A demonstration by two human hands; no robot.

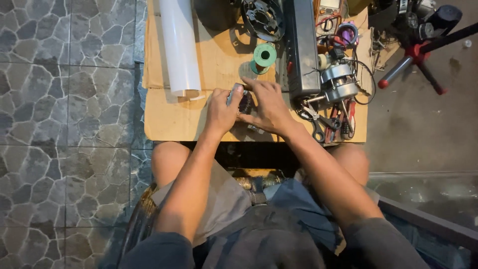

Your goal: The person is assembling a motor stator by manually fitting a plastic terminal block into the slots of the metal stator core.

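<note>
Both of my hands meet over a small dark and silvery motor part (244, 103) on a cardboard-covered low table (169, 117). My left hand (221, 110) curls around its left side. Over its top and right side lies my right hand (269, 105), fingers spread across it. Most of the part is hidden under my fingers.
A rolled white sheet (179, 47) lies at the left of the table. A green wire spool (264, 56), a black fan-like disc (262, 19), a long grey box (302, 47), a metal motor (338, 82), a multimeter (329, 11) and pliers (318, 122) crowd the right. A red-footed stand (413, 55) is on the floor.
</note>
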